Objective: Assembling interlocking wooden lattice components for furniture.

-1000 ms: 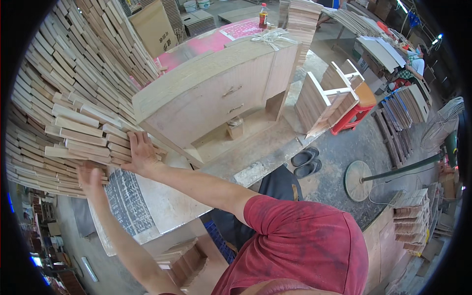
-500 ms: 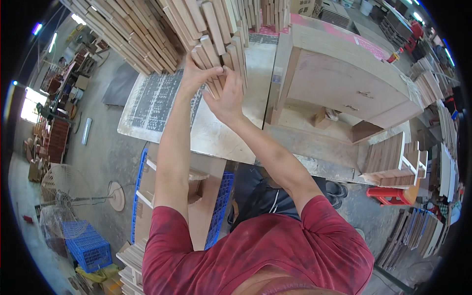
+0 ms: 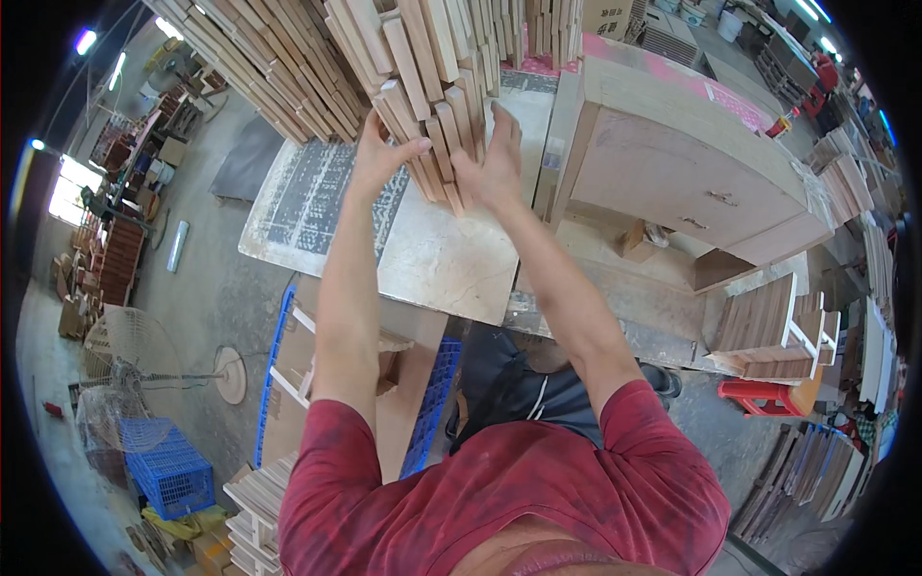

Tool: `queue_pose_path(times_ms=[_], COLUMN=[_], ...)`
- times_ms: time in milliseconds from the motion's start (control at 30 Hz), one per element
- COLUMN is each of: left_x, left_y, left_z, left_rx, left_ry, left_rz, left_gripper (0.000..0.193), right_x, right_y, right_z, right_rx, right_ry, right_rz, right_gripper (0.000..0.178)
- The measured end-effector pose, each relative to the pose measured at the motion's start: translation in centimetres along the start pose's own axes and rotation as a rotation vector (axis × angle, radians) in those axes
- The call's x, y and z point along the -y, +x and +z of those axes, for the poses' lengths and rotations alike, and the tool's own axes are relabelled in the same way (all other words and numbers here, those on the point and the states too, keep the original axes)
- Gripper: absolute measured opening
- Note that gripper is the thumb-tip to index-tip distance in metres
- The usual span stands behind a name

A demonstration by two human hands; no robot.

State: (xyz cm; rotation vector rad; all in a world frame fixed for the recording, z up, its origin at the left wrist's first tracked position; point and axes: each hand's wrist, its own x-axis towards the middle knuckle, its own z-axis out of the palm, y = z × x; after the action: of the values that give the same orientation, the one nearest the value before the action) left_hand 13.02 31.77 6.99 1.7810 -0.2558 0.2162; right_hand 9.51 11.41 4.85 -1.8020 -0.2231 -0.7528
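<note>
A tall stack of pale wooden strips [image 3: 408,101] stands upright on the worn table board [image 3: 451,274]. My left hand [image 3: 380,158] is against its left side, fingers curled round the edge and partly hidden, thumb across the front. On the right side of the stack is my right hand [image 3: 492,165], fingers spread and pointing away, its thumb close to the lower strips. Whether the right fingertips touch the wood I cannot tell. Another bundle of wooden strips [image 3: 279,72] leans just to the left.
To the right stands a wooden cabinet [image 3: 691,173] with a small block inside. Slatted wooden pieces [image 3: 759,331] sit at the table's right end, above a red stool [image 3: 759,396]. Left, on the floor, are a fan [image 3: 125,360] and a blue crate [image 3: 168,470].
My right hand has moved right, away from my left hand, and its fingers have spread. The left hand stays at the stack's left side. The view has shifted slightly.
</note>
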Motion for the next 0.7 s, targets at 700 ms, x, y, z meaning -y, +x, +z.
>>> queue_pose_path(times_ms=[700], left_x=[2.7], left_y=[0.3], left_z=[-1.4], left_rx=[-0.008], left_ry=[-0.38], left_rz=[0.039], left_gripper=[0.112], right_x=[2.6], right_y=[-3.5], right_z=[2.7], right_rx=[0.075], right_ry=[-0.058], right_rz=[-0.033], right_gripper=[0.095])
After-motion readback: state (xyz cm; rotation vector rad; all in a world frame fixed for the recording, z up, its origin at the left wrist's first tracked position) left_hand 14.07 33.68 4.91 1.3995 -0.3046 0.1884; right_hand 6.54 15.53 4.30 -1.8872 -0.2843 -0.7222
